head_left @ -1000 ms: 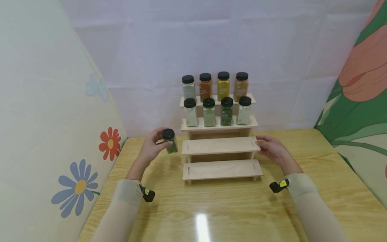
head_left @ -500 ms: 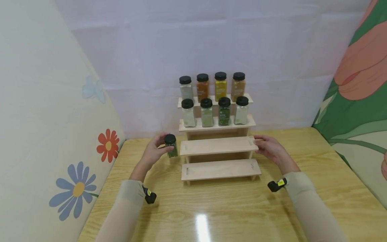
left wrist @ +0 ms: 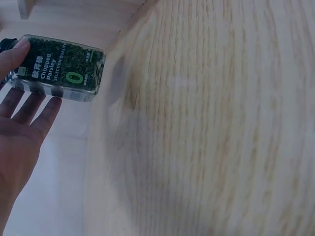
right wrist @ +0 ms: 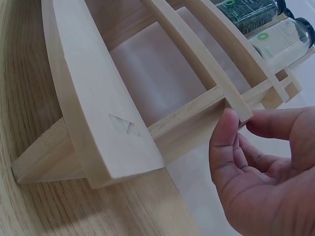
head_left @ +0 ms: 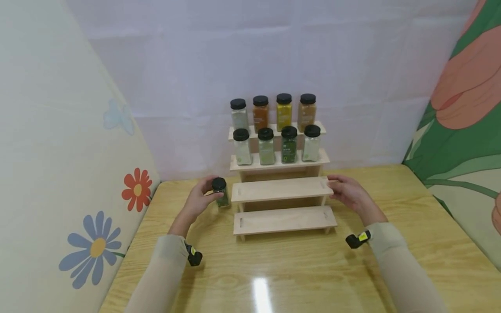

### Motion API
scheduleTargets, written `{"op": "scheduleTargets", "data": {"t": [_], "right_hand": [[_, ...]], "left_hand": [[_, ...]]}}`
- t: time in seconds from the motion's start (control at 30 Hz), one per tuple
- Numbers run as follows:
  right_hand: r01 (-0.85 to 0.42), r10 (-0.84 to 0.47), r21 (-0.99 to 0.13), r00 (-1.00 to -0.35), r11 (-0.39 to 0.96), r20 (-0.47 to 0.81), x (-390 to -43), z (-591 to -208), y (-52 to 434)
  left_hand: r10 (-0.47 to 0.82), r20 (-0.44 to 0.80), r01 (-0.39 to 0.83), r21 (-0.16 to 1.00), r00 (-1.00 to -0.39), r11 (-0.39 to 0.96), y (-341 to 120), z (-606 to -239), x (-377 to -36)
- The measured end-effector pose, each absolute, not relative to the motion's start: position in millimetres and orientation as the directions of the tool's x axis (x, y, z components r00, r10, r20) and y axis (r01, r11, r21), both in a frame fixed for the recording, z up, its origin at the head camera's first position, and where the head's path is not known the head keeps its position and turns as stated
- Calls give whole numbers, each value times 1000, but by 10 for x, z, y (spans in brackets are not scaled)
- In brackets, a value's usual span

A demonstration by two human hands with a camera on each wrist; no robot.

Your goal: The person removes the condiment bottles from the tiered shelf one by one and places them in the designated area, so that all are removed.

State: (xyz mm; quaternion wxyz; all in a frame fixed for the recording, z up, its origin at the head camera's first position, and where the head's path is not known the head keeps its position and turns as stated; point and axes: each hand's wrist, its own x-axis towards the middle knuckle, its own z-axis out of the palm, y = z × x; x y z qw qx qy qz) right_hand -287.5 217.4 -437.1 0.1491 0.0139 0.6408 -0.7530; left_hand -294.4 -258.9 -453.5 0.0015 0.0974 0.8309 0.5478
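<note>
While the left hand [head_left: 197, 201] is holding the parsley jar [head_left: 220, 191] just left of the stepped wooden rack [head_left: 282, 189], the step in hand looks like bringing that jar onto one of the two bare lower shelves, and doing it well would mean keeping the jar upright, lifting it clear of the shelf's left end and lowering it flat rather than sliding it against the edge. In the left wrist view the jar [left wrist: 58, 68] is lying across the fingertips [left wrist: 22, 47], with the thumb on its labelled face and the other fingers nearly straight behind it, so the grip is a light pinch rather than a full wrap. The right hand [head_left: 348, 194] is steadying the rack at the right end of the third shelf down; in the right wrist view its thumb [right wrist: 224, 147] is touching the end of a shelf board [right wrist: 216, 69] while the remaining fingers are loosely curled, half open, around nothing else. Eight jars [head_left: 274, 128] are filling the two far, upper shelves, and the rack is standing on the wooden table [head_left: 297, 274].
</note>
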Motion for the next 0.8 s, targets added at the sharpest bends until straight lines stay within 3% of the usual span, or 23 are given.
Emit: {"op": "scheduleTargets", "data": {"t": [0.8], "right_hand": [[257, -210, -958, -951, -125, -228, -2869, -4369, 2200]], "left_hand": [[198, 109, 173, 923, -974, 344, -2620, -4703, -3009]]}}
